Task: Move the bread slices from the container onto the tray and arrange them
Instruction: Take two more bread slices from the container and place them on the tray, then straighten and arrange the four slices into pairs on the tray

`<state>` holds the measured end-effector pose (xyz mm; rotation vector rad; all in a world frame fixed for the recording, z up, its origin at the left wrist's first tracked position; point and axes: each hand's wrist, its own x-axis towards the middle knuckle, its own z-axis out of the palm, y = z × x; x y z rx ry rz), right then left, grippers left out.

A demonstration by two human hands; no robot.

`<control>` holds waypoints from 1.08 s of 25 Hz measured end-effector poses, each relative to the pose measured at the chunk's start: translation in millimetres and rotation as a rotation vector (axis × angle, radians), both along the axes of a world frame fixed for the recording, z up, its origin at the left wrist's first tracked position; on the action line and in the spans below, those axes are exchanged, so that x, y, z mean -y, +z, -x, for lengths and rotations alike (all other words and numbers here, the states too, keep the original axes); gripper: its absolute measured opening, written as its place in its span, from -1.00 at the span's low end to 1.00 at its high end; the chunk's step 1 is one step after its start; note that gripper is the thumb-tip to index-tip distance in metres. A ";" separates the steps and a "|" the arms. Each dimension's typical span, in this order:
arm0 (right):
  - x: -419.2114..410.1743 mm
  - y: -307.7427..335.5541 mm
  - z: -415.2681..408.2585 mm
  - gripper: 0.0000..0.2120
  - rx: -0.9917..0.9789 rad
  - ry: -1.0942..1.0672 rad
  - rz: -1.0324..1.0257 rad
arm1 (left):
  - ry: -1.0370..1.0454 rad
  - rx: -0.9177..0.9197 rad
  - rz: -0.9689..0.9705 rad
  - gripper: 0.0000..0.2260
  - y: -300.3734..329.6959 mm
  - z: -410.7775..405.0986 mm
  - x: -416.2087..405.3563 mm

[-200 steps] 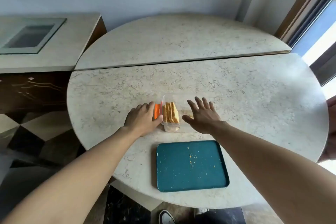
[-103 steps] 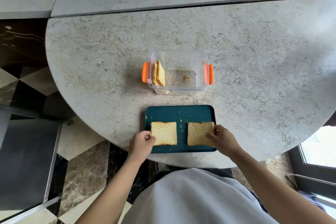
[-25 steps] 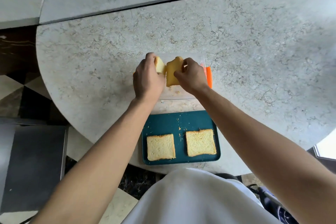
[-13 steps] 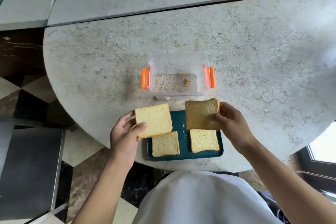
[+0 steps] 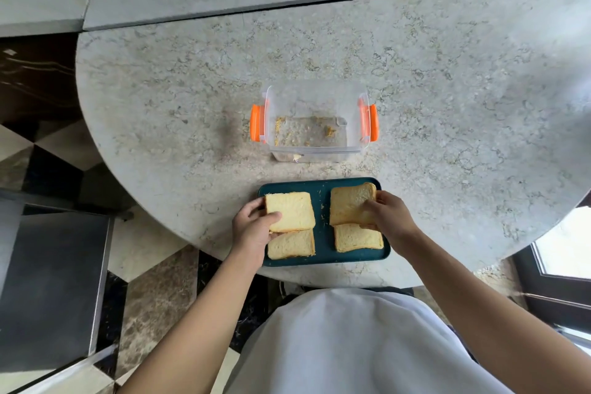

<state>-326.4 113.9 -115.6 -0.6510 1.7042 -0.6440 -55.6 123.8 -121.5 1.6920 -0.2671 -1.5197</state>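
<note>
The teal tray [image 5: 323,257] lies at the near edge of the round marble table [image 5: 447,105], so close to the rim that there is almost no stone between it and the person. Behind the tray, a little apart from it, stands the clear container [image 5: 315,150] with orange clips on its 2 short sides; inside I see only crumbs. To the left, to the right and behind the container the table is free, with much room. On the near half of the tray 2 bread slices already lie flat: the near left slice [image 5: 291,245] and the near right slice [image 5: 358,238], with a strip of teal between them. The left hand [image 5: 252,227] holds the far left slice [image 5: 289,211] by its left side, thumb on top and fingers under or behind it, closed in a pinch; this slice overlaps the far edge of the near left slice. The right hand [image 5: 388,217] pinches the far right slice [image 5: 351,203] at its right edge, and its lower edge meets or covers the top of the near right slice. I cannot tell if the 2 held slices already rest on the tray. Both forearms come from the bottom of the view and bend inward, palms turned down.
</note>
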 end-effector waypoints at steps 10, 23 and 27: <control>5.9 13.9 1.6 -0.60 -0.791 0.533 0.023 | -0.081 0.048 -0.021 -0.55 -5.0 4.4 14.2; 29.5 24.2 -85.4 -0.71 0.137 0.524 0.013 | -0.503 -0.024 -0.026 -0.58 22.5 -3.6 49.3; 23.3 16.8 -91.4 -0.69 0.357 0.199 -0.138 | -0.387 0.084 -0.022 -0.57 17.1 -11.0 50.9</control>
